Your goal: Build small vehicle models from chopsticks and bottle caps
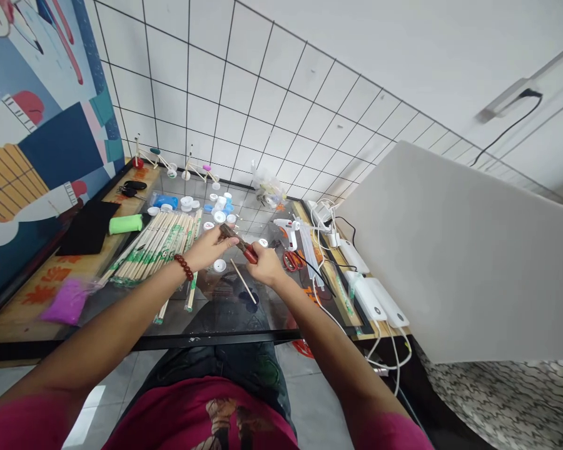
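Note:
My right hand is wrapped round the red handles of a pair of pliers, whose dark jaws point up and to the left. Close against the jaws is my left hand, fingers pinched together; what they hold is too small to make out. A thin wooden stick lies on the glass tabletop just below my hands. Beside it sits a small white cap. To the left, wrapped chopsticks are spread in a pile, partly behind my left forearm.
White and blue bottle caps lie behind my hands. On the right are a white glue gun, red-handled scissors and white power strips with cables. Green roll and purple packet lie left. Small stick models stand at the back.

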Action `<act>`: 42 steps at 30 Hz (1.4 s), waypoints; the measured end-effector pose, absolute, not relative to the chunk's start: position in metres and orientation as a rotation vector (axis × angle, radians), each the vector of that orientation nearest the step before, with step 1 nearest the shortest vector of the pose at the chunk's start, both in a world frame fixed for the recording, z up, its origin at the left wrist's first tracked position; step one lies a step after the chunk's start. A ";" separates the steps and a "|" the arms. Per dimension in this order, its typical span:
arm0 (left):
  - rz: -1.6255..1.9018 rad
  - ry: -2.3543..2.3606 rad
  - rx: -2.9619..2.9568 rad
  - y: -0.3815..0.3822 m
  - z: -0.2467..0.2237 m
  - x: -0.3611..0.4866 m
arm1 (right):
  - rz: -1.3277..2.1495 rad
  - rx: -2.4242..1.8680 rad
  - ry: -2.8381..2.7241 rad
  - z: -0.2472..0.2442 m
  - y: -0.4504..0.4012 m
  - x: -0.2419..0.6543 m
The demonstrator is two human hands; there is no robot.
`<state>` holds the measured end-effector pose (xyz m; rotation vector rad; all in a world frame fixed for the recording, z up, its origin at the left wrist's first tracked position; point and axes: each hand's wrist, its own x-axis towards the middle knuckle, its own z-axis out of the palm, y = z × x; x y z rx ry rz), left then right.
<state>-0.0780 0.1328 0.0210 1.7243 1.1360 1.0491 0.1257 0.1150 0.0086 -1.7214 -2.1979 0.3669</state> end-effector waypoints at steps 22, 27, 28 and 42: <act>1.048 1.196 1.813 0.135 0.012 -0.078 | 0.190 -1.872 -2.266 0.022 0.119 0.122; 1.062 1.357 1.780 0.136 -0.002 -0.068 | 0.216 -1.882 -2.259 0.007 0.117 0.122; 1.074 1.378 1.788 0.136 -0.004 -0.068 | 0.216 -1.879 -2.254 0.005 0.117 0.121; 1.080 1.157 1.391 0.129 0.011 -0.060 | 0.185 -1.871 -2.140 0.007 0.121 0.128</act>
